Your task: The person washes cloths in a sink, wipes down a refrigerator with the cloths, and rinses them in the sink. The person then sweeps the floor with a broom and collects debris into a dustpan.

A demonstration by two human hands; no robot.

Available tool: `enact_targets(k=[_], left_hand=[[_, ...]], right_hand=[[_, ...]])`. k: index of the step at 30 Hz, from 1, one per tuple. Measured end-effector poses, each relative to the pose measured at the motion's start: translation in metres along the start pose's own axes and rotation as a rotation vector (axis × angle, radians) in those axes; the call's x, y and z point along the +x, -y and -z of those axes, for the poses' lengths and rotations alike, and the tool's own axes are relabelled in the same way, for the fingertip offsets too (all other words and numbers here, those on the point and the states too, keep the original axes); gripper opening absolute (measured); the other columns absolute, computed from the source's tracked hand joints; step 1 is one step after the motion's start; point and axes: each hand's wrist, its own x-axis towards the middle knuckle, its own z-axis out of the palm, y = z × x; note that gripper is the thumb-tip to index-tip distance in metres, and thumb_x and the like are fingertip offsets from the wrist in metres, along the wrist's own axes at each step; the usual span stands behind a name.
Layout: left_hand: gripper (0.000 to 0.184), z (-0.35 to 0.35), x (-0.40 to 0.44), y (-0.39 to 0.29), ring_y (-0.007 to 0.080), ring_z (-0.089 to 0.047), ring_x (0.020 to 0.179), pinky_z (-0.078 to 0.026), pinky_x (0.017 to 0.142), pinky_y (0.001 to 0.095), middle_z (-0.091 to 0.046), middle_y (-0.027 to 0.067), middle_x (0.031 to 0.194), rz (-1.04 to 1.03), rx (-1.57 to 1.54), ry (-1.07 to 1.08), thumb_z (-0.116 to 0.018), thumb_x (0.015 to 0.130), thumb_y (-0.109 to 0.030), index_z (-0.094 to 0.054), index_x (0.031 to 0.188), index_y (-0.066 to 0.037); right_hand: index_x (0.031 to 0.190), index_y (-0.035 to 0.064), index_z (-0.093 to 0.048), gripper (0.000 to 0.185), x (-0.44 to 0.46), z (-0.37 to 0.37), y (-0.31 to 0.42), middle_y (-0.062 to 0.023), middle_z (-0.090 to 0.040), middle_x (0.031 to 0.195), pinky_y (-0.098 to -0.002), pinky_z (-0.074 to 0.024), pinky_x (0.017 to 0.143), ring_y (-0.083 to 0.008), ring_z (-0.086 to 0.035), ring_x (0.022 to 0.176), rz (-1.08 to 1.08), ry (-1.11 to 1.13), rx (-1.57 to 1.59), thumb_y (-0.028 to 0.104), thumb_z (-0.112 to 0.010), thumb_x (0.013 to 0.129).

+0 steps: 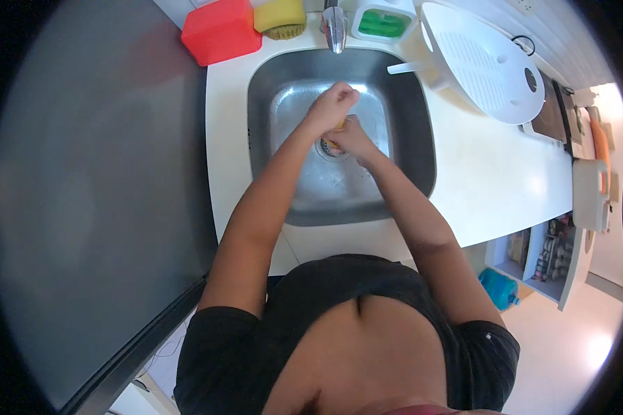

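Observation:
Both hands are over the steel sink (412,152), close together near the drain (331,147). My left hand (333,108) is closed, with its fingers curled; what it holds, if anything, is hidden. Just below it, my right hand (354,140) is closed around a small yellow-orange thing (340,125). Most of that thing is covered by the fingers, so its kind cannot be made out. The chrome faucet (335,31) sits above the hands at the sink's back edge.
Behind the sink stand a red container (221,31), a yellow sponge (280,14) and a white holder with green liquid (383,24). A white drying rack (488,66) is at right. An open drawer (543,259) juts out near a blue water jug (498,288). A dark panel (104,173) borders the left.

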Motion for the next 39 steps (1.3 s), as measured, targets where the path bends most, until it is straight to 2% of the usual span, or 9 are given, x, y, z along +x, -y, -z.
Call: enact_targets(k=[4, 6, 12, 16, 19, 24, 29, 33, 39], left_hand=[[0.040, 0.031, 0.043, -0.007, 0.0171, -0.054, 0.079, -0.043, 0.069, 0.0310, -0.056, 0.0056, 0.091, 0.199, -0.307, -0.294, -0.063, 0.078, -0.034, -0.053, 0.102, -0.005], [0.049, 0.047, 0.068, -0.014, 0.0186, -0.053, 0.080, -0.042, 0.069, 0.0312, -0.054, 0.0057, 0.096, 0.307, -0.453, -0.435, -0.067, 0.074, -0.037, -0.050, 0.108, -0.006], [0.071, 0.067, 0.124, -0.021, 0.0234, -0.054, 0.083, -0.045, 0.067, 0.0366, -0.051, 0.0109, 0.108, 0.575, -0.911, -0.795, -0.069, 0.071, -0.040, -0.033, 0.116, 0.002], [0.075, 0.072, 0.164, 0.009, 0.0267, -0.055, 0.090, -0.046, 0.077, 0.0395, -0.050, 0.0122, 0.112, 0.371, -1.061, -0.902, -0.068, 0.069, -0.042, -0.032, 0.119, 0.002], [0.074, 0.082, 0.169, 0.001, 0.0296, -0.054, 0.098, -0.045, 0.086, 0.0393, -0.047, 0.0152, 0.117, 0.643, -0.694, -0.747, -0.068, 0.070, -0.036, -0.031, 0.121, 0.003], [0.063, 0.068, 0.164, -0.046, 0.0288, -0.050, 0.105, -0.046, 0.086, 0.0389, -0.044, 0.0173, 0.120, 0.519, -1.000, -1.109, -0.065, 0.069, -0.021, -0.029, 0.114, 0.005], [0.059, 0.062, 0.120, -0.035, 0.0237, -0.049, 0.102, -0.042, 0.084, 0.0366, -0.043, 0.0128, 0.117, 0.193, -1.005, -0.956, -0.065, 0.069, -0.018, -0.026, 0.111, -0.001], [0.068, 0.049, -0.008, -0.045, 0.0169, -0.044, 0.094, -0.038, 0.077, 0.0330, -0.044, 0.0083, 0.110, 0.534, -0.776, -0.871, -0.068, 0.069, -0.026, -0.027, 0.119, -0.004], [0.068, 0.030, -0.075, -0.007, 0.0146, -0.044, 0.093, -0.033, 0.074, 0.0296, -0.044, 0.0052, 0.110, 0.635, -0.834, -0.667, -0.069, 0.069, -0.030, -0.032, 0.121, -0.007]], right_hand=[[0.115, 0.0073, -0.044, 0.049, -0.034, 0.018, 0.035, -0.0096, -0.050, 0.107, -0.0295, -0.0518, 0.057, -0.0183, -0.056, 0.088, -0.152, -0.022, 0.258, 0.024, -0.067, 0.074], [0.118, 0.0083, -0.037, 0.056, -0.045, 0.024, 0.037, -0.0096, -0.053, 0.101, -0.0322, -0.0481, 0.068, -0.0175, -0.055, 0.091, -0.218, -0.059, 0.434, 0.025, -0.066, 0.074], [0.109, 0.0061, -0.045, 0.046, -0.047, 0.027, 0.005, -0.0095, -0.054, 0.097, -0.0287, -0.0442, 0.075, -0.0178, -0.055, 0.088, -0.136, -0.102, 0.344, 0.023, -0.067, 0.072], [0.103, 0.0055, -0.050, 0.036, -0.048, 0.033, -0.007, -0.0083, -0.055, 0.093, -0.0268, -0.0444, 0.073, -0.0140, -0.054, 0.085, -0.066, -0.136, 0.294, 0.017, -0.067, 0.073], [0.102, 0.0043, -0.051, 0.032, -0.049, 0.036, -0.017, -0.0064, -0.056, 0.091, -0.0253, -0.0446, 0.072, -0.0131, -0.055, 0.082, 0.073, -0.201, 0.089, 0.014, -0.066, 0.075], [0.105, 0.0022, -0.051, 0.033, -0.058, 0.041, 0.008, -0.0027, -0.055, 0.087, -0.0245, -0.0449, 0.070, -0.0119, -0.056, 0.078, 0.105, -0.137, 0.116, 0.014, -0.065, 0.078], [0.108, 0.0066, -0.052, 0.030, -0.060, 0.047, 0.045, -0.0063, -0.058, 0.086, -0.0285, -0.0468, 0.067, -0.0161, -0.059, 0.074, 0.163, -0.265, 0.107, 0.014, -0.061, 0.080], [0.109, 0.0083, -0.051, 0.034, -0.046, 0.051, 0.096, -0.0119, -0.060, 0.086, -0.0335, -0.0473, 0.067, -0.0262, -0.060, 0.075, 0.481, -0.431, -0.270, 0.019, -0.061, 0.078], [0.105, 0.0093, -0.047, 0.034, 0.011, 0.025, 0.189, -0.0127, -0.057, 0.087, -0.0406, -0.0470, 0.064, -0.0323, -0.057, 0.075, 0.882, -0.728, -0.765, 0.013, -0.059, 0.074]])
